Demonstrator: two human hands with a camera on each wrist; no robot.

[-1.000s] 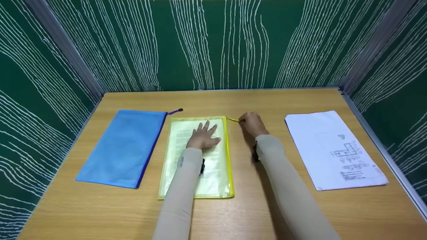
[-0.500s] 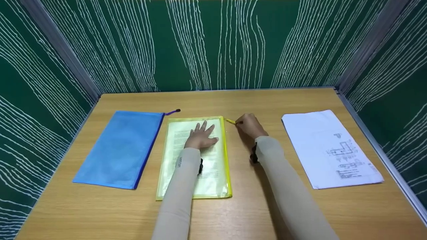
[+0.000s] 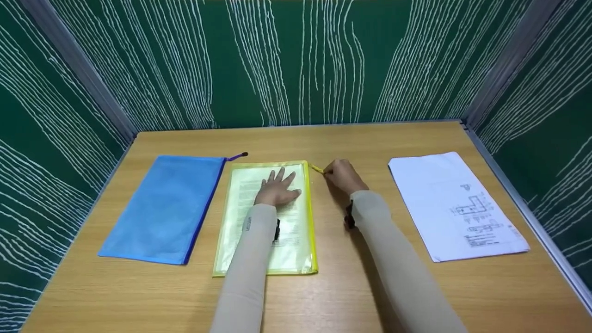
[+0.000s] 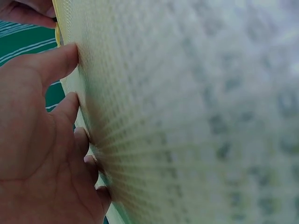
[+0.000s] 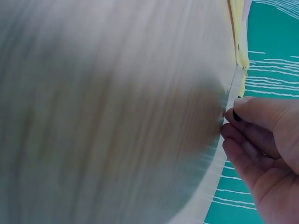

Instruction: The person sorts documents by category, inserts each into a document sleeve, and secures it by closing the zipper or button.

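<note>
"Where was the yellow zip pouch (image 3: 289, 252)?"

"Flat on the desk (image 3: 333, 300), roughly midway between its left and right edges. Printed text (image 3: 252, 187) showed through the cover."

"And the left hand (image 3: 276, 191)?"

"On top of the pouch, its grip spread wide, the fingertips (image 4: 72, 99) touching the cover."

"What was the right hand (image 3: 347, 176) up to?"

"Its grip was pinching the dark end (image 5: 237, 116) of the yellow pull cord (image 3: 316, 168), just beside the pouch. The cord ran out from the pouch corner nearest the desk's far right corner."

"Anything toward the sides?"

"A blue zip pouch (image 3: 162, 208) lay toward the left edge, its purple cord (image 3: 236, 157) sticking out on the far side. White papers (image 3: 428, 185), the top one bearing a technical drawing (image 3: 472, 208), lay near the right edge."

"And beyond the far edge?"

"A green panel (image 3: 386, 60) with wavy white lines."
</note>
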